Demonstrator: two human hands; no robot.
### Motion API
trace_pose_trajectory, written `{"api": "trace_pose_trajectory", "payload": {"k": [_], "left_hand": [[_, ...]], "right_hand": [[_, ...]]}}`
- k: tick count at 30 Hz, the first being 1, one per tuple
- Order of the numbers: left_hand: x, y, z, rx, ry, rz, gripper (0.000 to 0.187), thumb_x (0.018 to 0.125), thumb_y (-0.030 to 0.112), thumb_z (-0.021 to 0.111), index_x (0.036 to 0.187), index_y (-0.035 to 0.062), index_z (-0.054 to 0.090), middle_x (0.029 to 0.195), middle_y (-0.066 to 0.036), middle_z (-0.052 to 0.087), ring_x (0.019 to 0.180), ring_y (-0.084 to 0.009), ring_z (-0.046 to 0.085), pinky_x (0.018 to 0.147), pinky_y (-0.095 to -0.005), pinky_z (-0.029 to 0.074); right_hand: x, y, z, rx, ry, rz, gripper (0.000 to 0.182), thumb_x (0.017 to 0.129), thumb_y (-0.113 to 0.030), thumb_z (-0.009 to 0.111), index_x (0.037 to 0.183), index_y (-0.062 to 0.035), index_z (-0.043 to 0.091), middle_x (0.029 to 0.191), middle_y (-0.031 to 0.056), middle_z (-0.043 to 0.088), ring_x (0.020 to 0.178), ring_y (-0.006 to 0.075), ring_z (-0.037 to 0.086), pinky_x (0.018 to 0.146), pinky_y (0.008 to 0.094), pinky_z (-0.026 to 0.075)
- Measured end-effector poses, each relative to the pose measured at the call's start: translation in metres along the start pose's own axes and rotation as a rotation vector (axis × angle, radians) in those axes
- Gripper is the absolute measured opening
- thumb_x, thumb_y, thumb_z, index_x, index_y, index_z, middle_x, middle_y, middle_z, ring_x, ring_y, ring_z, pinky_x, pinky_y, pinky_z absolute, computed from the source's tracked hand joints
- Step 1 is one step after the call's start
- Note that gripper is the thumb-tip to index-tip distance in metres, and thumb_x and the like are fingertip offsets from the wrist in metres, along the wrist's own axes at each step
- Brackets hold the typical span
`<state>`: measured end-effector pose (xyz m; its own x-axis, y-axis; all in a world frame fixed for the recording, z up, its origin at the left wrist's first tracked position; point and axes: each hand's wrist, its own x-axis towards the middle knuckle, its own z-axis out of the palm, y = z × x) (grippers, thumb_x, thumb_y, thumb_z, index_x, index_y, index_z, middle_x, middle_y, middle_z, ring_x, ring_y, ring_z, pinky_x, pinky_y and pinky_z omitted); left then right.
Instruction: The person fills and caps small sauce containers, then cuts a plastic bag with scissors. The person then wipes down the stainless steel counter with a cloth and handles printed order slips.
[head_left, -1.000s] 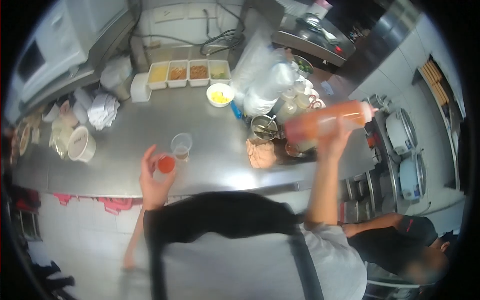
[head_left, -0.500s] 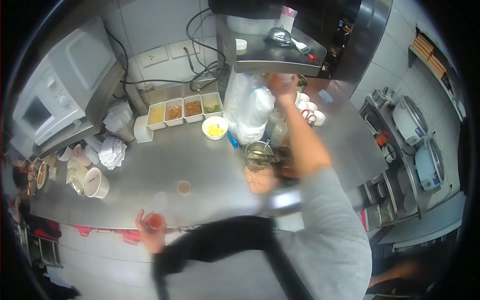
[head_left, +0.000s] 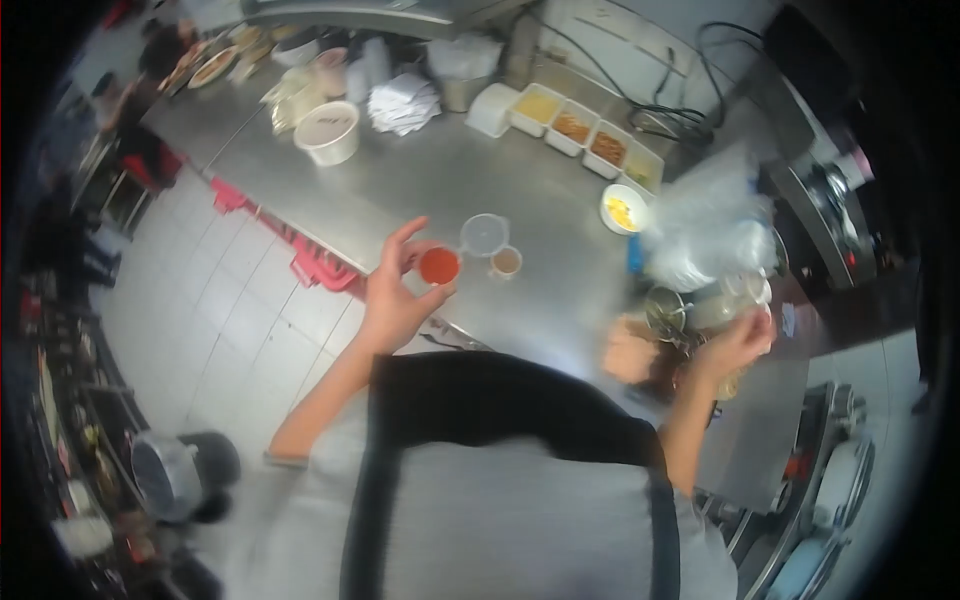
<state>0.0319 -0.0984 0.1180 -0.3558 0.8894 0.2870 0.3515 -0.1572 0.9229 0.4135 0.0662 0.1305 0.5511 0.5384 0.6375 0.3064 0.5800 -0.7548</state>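
Observation:
My left hand grips a small clear cup of red sauce between thumb and fingers, at the front edge of the steel counter. Just past it lie a clear round lid and a small cup with pale brown contents. On the right, my right hand is blurred, its fingers closed; something pale and translucent shows at the fingertips, too smeared to name. Close to that hand are a metal pot with a utensil and stacked clear plastic wrapped in bags.
White trays of toppings line the back of the steel counter, beside a white bowl with yellow pieces. A lidded white tub and folded papers stand at the far left. Another person is in the background.
The view has swung left. My right hand has come down from beneath the shelf toward the pot area. My left hand still holds the sauce cup, now nearer the lid and brown cup.

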Motion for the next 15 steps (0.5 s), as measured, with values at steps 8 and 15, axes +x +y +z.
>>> {"api": "trace_pose_trajectory", "payload": {"k": [8,15], "left_hand": [[0.005,-0.021,0.002,0.047,-0.109,-0.074,0.08,0.066,0.001,0.075,0.133,0.0105,0.033,0.108,-0.01,0.062,0.099,-0.0214,0.058,0.091,-0.0347,0.045],[0.006,-0.117,0.001,0.204,-0.04,-0.151,0.082,0.063,0.007,0.078,0.133,0.0144,0.037,0.104,-0.008,0.063,0.095,-0.0212,0.057,0.081,-0.0338,0.047]], "right_hand": [[-0.17,-0.046,0.112,0.628,-1.191,1.331,0.028,0.093,-0.022,0.052,0.114,-0.0048,0.056,0.093,0.0039,0.058,0.08,0.0144,0.057,0.07,0.0282,0.047],[-0.258,-0.008,0.176,0.194,-1.475,0.486,0.016,0.083,-0.018,0.064,0.094,-0.0071,0.065,0.093,0.0072,0.06,0.076,0.0186,0.059,0.067,0.0307,0.048]]}}
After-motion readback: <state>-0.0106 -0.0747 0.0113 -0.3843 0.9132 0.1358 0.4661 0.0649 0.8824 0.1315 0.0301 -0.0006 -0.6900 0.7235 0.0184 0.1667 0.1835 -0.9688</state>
